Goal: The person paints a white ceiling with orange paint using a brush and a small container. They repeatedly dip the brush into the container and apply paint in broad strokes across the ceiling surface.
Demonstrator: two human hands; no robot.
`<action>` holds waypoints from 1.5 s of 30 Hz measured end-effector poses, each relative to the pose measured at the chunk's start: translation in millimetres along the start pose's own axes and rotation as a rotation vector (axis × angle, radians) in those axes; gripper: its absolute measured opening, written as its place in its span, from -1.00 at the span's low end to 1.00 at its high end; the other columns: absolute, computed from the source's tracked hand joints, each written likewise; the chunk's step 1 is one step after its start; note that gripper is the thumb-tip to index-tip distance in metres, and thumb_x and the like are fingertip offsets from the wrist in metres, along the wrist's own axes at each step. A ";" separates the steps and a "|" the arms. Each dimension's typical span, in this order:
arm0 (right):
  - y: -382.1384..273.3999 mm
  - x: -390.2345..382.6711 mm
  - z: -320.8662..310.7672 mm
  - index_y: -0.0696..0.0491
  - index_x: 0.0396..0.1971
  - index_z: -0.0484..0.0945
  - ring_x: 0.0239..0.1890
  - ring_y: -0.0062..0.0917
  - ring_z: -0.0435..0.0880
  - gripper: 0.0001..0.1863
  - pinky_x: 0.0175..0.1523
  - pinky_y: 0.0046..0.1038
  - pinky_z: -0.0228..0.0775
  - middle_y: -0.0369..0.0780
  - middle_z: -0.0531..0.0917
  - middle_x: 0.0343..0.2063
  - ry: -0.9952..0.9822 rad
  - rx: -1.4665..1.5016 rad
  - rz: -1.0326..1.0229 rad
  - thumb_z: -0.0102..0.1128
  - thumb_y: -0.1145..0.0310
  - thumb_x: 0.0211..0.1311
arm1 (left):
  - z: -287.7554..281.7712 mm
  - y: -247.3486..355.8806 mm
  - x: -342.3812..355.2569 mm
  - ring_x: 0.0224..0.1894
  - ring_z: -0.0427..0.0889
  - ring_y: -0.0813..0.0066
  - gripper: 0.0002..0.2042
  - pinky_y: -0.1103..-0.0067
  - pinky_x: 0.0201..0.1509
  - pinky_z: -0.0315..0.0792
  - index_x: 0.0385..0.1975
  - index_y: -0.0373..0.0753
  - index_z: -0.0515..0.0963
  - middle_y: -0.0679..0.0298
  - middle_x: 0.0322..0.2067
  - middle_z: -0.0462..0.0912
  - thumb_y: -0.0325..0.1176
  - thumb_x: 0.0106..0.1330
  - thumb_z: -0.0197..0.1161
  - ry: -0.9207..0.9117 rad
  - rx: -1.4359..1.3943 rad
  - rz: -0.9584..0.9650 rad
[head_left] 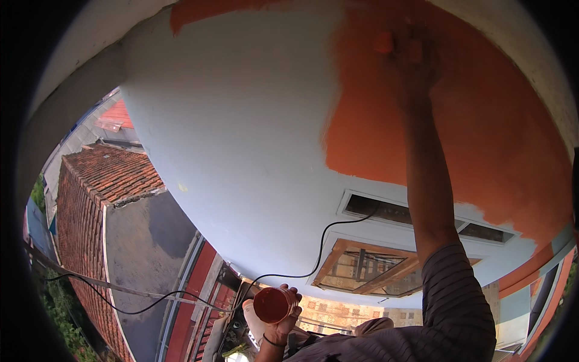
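Observation:
My left hand is low in the picture, its fingers wrapped round a small round tub of orange-red paint. A dark band circles that wrist. My right hand is raised high against the wall, over the freshly orange painted area. Motion and shadow smear it. Its fingers look curled, with orange patches at them, but what they hold cannot be made out. Pale blue-white wall borders the orange on the left.
Below the paint are narrow vents and a wood-framed window. A black cable runs from a vent down to the left. Patterned tiles lie far below. A tiled roof stands at left, beyond the wall's edge.

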State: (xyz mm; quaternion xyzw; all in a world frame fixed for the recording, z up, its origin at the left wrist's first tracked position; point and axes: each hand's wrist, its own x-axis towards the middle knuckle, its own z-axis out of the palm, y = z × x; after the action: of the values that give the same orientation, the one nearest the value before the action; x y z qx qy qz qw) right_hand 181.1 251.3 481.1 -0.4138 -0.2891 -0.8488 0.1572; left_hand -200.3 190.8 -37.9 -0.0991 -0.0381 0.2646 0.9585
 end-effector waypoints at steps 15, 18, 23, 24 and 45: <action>-60.6 61.4 35.8 0.09 -0.43 0.54 -0.38 -0.58 0.57 -0.85 -0.23 -0.45 0.45 -0.31 0.61 -0.46 -0.314 1.551 0.752 0.34 0.53 0.32 | 8.8 -12.3 -3.1 0.25 0.55 0.00 -0.44 0.19 0.10 0.71 0.31 -0.26 0.47 -0.02 0.22 0.54 -0.04 0.46 0.36 -0.001 0.057 0.002; -8.9 43.2 42.6 0.04 -0.61 0.47 -0.50 -0.73 0.47 -0.72 -0.41 -0.51 0.34 -0.43 0.53 -0.57 -0.166 1.263 1.086 0.35 0.55 0.26 | 7.4 -8.7 -3.6 0.27 0.54 -0.01 -0.43 0.18 0.11 0.71 0.31 -0.26 0.46 -0.02 0.22 0.53 -0.04 0.45 0.37 -0.007 0.041 0.008; 70.3 26.9 3.7 -0.05 -0.21 0.83 -0.16 -0.60 0.81 -0.88 -0.13 -0.48 0.64 -0.33 0.84 -0.24 -0.243 0.929 0.780 0.45 0.39 0.28 | 5.1 -3.4 -3.3 0.29 0.54 -0.01 -0.43 0.18 0.13 0.70 0.32 -0.27 0.45 -0.03 0.23 0.53 -0.06 0.46 0.37 -0.019 0.033 0.012; 80.6 25.2 -11.6 -0.03 -0.21 0.83 -0.15 -0.62 0.81 -0.87 -0.12 -0.48 0.64 -0.34 0.85 -0.23 -0.294 0.979 0.839 0.46 0.40 0.26 | 5.1 -3.2 -3.1 0.29 0.54 -0.01 -0.44 0.18 0.14 0.70 0.32 -0.27 0.45 -0.03 0.23 0.53 -0.07 0.46 0.37 -0.027 0.033 0.012; -13.3 80.9 24.2 0.05 -0.16 0.71 -0.10 -0.56 0.75 -0.87 0.04 -0.47 0.61 -0.30 0.78 -0.15 -0.467 1.423 -0.053 0.46 0.45 0.35 | 9.2 -18.0 9.6 0.28 0.55 -0.09 -0.32 0.13 0.14 0.70 0.34 -0.30 0.44 -0.08 0.24 0.55 0.14 0.45 0.31 -0.044 -0.019 -0.063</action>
State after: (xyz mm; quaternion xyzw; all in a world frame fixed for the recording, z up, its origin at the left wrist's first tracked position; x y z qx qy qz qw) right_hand 140.0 274.5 552.4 -0.3746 -0.8039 -0.3506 0.3007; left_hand -184.3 182.2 -24.9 -0.1013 -0.0648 0.2359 0.9643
